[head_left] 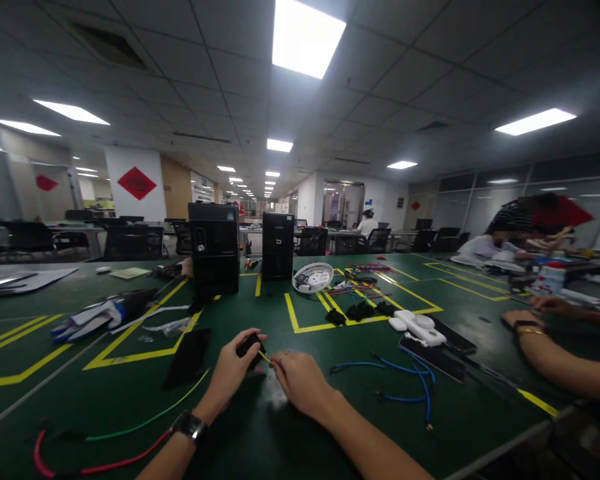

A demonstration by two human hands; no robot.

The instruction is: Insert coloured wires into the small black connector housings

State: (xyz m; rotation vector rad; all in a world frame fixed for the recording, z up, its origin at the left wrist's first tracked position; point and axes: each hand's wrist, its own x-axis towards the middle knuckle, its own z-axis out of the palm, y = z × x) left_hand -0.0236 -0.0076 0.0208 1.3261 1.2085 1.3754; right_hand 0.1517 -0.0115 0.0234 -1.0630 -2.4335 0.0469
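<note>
My left hand, with a watch on its wrist, is closed around a small black block whose exact kind I cannot make out. My right hand pinches a thin yellow wire at the block's right side. Whether the wire's end sits inside the block is hidden by the fingers. Left of my left forearm lie a green-yellow wire and a thicker red wire. Several blue wires rest to the right of my right hand.
Two black computer cases stand at the back. A white fan grille, black parts and a white device lie on the green table. Gloves and a flat black panel are left; another person's arm rests right.
</note>
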